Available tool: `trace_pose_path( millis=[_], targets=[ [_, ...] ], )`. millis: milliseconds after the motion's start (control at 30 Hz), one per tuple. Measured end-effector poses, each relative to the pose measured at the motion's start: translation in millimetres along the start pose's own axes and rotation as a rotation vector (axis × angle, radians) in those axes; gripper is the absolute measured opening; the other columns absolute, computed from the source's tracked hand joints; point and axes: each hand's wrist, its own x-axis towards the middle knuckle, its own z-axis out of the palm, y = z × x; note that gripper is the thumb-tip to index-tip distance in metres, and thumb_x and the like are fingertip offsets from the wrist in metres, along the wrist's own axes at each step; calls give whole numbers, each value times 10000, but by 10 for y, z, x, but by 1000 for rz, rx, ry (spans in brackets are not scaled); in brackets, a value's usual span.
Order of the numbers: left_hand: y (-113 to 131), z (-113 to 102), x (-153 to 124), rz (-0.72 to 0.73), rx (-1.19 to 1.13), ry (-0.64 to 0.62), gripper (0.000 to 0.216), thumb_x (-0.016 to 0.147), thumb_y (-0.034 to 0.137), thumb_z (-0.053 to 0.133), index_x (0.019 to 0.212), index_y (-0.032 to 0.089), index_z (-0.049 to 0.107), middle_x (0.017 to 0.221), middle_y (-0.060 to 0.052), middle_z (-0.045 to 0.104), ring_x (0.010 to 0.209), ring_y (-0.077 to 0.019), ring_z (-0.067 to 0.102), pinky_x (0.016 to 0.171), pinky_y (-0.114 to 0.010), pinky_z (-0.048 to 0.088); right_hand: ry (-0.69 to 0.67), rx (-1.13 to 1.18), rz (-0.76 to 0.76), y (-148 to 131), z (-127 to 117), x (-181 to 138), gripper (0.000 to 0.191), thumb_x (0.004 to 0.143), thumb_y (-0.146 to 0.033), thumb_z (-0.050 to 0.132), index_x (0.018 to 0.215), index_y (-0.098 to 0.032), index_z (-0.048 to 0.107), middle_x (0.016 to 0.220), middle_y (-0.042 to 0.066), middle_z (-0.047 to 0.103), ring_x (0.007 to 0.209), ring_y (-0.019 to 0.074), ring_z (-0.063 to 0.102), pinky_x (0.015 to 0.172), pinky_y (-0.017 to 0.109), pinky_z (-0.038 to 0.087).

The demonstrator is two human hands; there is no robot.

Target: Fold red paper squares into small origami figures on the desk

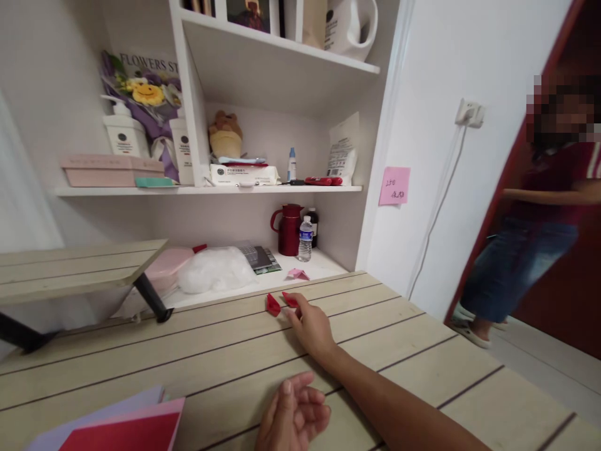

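1. Right hand (310, 322): touches red folded paper (290, 300) near table's (413, 344) far edge; I cannot tell whether it grips.
2. Second folded paper (273, 305): just left, same edge.
3. Left hand (295, 413): open, well apart from sheets (126, 432), near-left corner.

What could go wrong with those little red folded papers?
The right hand has its fingers at one red folded paper, so too firm a press might crush it. The other red folded paper sits close by and could get knocked. Both are near the far edge of the table, so a forward nudge might push one over.
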Motion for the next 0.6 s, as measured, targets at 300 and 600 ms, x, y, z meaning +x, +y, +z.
trace_pose_path(
  millis=[300,600],
  targets=[
    [-42,-24,8,10,-21,-27,630,560,661,807,893,133,725,740,-70,719,681,-190,673,752,-353,492,-96,-129,18,-162,212,130,204,868,-263,597,1061,-281,662,837,32,741,799,234,661,672,283,362],
    [-47,-14,15,58,-9,-16,589,550,627,833,857,137,722,700,-51,708,629,-164,661,726,-335,492,-122,23,-66,-75,64,-20,128,847,-227,581,838,-271,701,739,-18,720,712,187,650,650,254,387]
  ],
)
